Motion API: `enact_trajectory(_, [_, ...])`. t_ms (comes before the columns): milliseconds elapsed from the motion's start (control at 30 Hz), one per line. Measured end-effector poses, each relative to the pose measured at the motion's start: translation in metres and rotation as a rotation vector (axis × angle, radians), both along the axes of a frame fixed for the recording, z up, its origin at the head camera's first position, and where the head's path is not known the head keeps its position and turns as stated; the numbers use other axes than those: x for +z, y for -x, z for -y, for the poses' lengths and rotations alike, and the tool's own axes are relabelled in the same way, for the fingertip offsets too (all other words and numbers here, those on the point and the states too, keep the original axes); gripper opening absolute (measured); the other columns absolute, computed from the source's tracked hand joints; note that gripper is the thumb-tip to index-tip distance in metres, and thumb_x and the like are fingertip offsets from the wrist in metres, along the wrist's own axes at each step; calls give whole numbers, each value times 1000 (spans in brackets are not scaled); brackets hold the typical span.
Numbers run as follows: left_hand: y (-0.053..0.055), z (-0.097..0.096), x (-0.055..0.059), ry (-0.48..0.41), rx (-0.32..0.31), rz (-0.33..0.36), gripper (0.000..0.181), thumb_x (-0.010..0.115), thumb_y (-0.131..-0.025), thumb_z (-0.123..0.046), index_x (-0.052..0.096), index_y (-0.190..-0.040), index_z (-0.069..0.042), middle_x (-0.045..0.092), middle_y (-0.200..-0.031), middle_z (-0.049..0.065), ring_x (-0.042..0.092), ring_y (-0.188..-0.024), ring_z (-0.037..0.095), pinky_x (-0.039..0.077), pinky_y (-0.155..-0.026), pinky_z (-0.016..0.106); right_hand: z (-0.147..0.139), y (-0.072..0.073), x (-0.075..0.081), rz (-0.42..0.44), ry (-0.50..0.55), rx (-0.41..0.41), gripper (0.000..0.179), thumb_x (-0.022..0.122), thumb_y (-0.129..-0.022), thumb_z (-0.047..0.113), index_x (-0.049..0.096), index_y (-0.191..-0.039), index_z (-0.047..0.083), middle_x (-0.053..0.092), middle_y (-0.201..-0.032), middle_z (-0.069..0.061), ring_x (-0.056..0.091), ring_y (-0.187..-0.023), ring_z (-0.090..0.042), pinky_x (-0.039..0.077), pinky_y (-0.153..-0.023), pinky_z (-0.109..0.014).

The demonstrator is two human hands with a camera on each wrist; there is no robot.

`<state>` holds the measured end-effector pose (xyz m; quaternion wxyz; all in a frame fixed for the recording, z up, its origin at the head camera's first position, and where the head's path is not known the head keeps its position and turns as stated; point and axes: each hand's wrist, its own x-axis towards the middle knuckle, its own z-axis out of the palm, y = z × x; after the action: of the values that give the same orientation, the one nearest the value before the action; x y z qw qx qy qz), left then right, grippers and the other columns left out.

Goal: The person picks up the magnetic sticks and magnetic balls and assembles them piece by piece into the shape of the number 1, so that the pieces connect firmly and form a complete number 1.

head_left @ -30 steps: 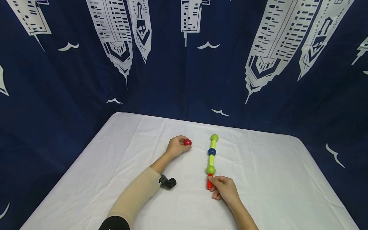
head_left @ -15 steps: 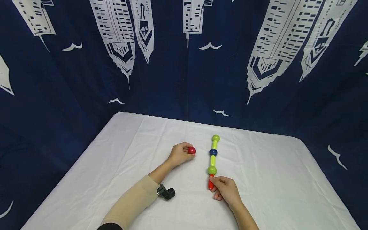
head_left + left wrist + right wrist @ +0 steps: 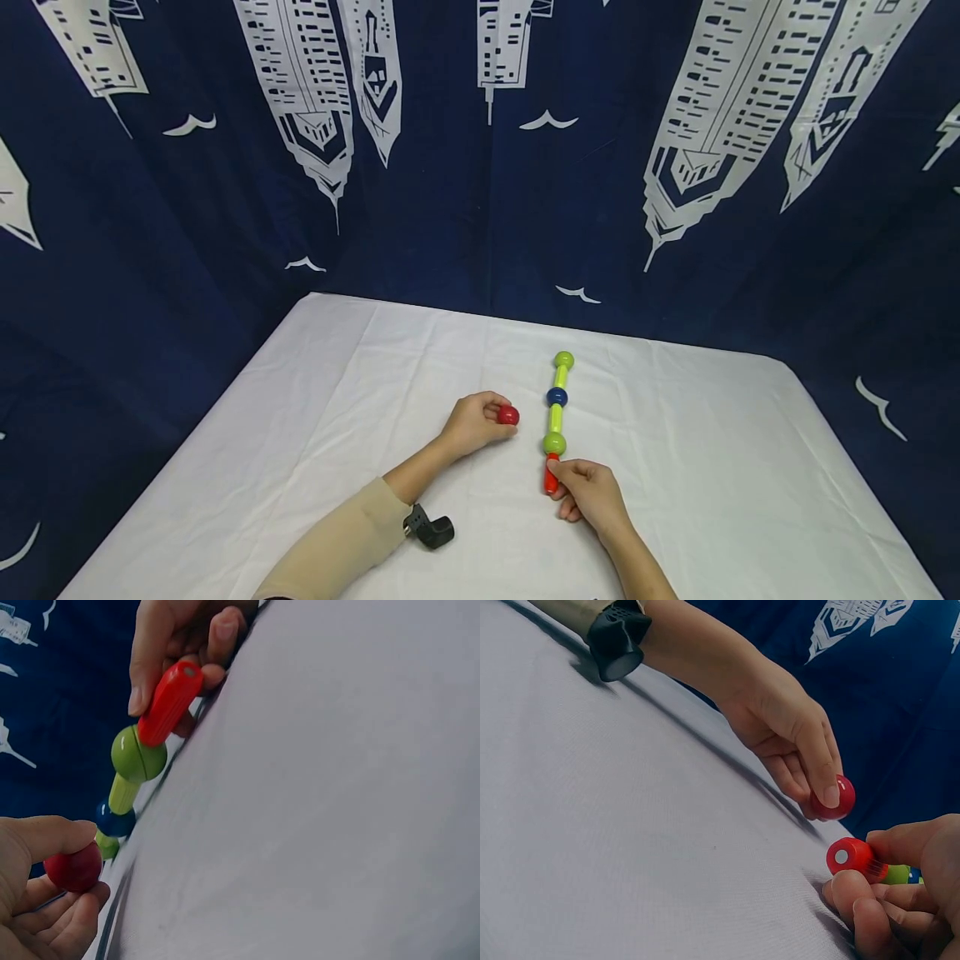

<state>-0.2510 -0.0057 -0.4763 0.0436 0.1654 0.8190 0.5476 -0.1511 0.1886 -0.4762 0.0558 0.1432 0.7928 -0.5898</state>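
My left hand (image 3: pixel 474 423) pinches a red ball (image 3: pixel 508 415) between thumb and fingers, left of a chain of coloured balls and rods. My right hand (image 3: pixel 592 493) grips the red rod (image 3: pixel 551 475) at the chain's near end. From that rod the chain runs away from me: a green ball (image 3: pixel 554 443), a yellow-green rod (image 3: pixel 556 418), a blue ball (image 3: pixel 557 397), another yellow-green rod (image 3: pixel 561 377) and a green ball (image 3: pixel 564 360) at the far end. In the right wrist view the red rod's free end (image 3: pixel 841 856) shows a pale round spot. The red ball is apart from it.
A white cloth covers the table (image 3: pixel 697 467). Behind it hangs a dark blue curtain (image 3: pixel 450 208) printed with white buildings and birds. A black wrist camera (image 3: pixel 431 527) sticks out from the beige left sleeve (image 3: pixel 345 542).
My left hand has drawn nearer to me and slightly right, carrying the red ball toward the chain's near end. The right hand keeps its grip on the red rod, almost still.
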Motion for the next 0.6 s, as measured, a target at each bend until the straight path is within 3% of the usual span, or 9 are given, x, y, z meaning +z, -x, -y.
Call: enact_trajectory(600, [-42, -2, -2, -88, -107, 120, 33, 82, -74, -5, 68, -103, -1, 70, -89, 2, 67, -83, 12, 54, -74, 24, 0, 0, -1, -6, -2, -4, 32, 67, -92, 29, 70, -90, -3, 59, -61, -5, 53, -42, -14, 44, -41, -23])
